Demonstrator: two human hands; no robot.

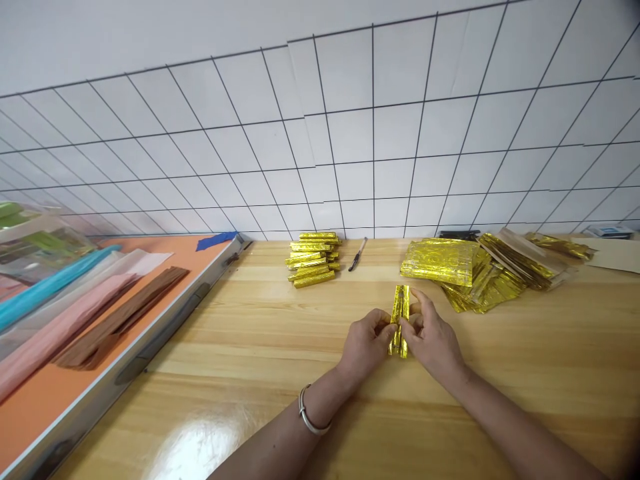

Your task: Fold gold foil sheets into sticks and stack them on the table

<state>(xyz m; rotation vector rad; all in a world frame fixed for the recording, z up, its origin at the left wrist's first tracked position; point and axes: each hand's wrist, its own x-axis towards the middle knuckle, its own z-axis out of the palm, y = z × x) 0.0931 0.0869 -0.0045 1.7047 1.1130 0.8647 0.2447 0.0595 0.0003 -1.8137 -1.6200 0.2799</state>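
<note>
Both hands meet over a narrow folded gold foil strip (400, 308) lying lengthwise on the wooden table (250, 347). My left hand (365, 343), with a silver bangle on its wrist, pinches the strip's left edge. My right hand (433, 337) pinches its right edge, fingers curled round it. A stack of finished folded gold strips (313, 260) lies farther back to the left. A heap of flat gold foil sheets (443, 261) lies back right of my hands.
A dark pen (357, 255) rests near the tiled wall (350, 133). More gold foil and clear wrappers (520, 263) spread to the right. At the left, an orange board (45, 393) carries pink, brown and blue paper strips and plastic packs.
</note>
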